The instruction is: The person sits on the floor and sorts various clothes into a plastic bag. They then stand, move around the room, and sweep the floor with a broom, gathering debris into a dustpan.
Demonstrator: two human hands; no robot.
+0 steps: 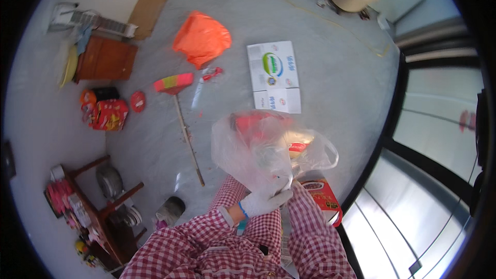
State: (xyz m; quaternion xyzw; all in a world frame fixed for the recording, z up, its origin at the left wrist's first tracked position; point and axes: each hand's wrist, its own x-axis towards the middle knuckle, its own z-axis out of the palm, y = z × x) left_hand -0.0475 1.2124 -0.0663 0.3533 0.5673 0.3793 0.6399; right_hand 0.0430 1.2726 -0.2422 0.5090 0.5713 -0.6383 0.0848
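Note:
In a white knitted glove with a blue edge, my left hand [267,202] is shut on the rim of a clear plastic bag [252,155] that spreads out in front of my knees. Through the film show a red item [257,124] and a gold packet with a red label [297,148]. My right hand [296,176] is mostly hidden behind the bag and the left glove, so its fingers cannot be made out. A red printed box [323,199] lies beside my right forearm. Beyond the bag, a flattened white printed carton [273,69] rests on the floor.
A broom [180,116] lies left of the bag, with an orange plastic bag [203,38] farther off. Red packages [110,114] and a wooden cabinet [106,58] stand by the left wall. A wooden rack [97,217] is at lower left, black-framed glass doors [391,143] at right.

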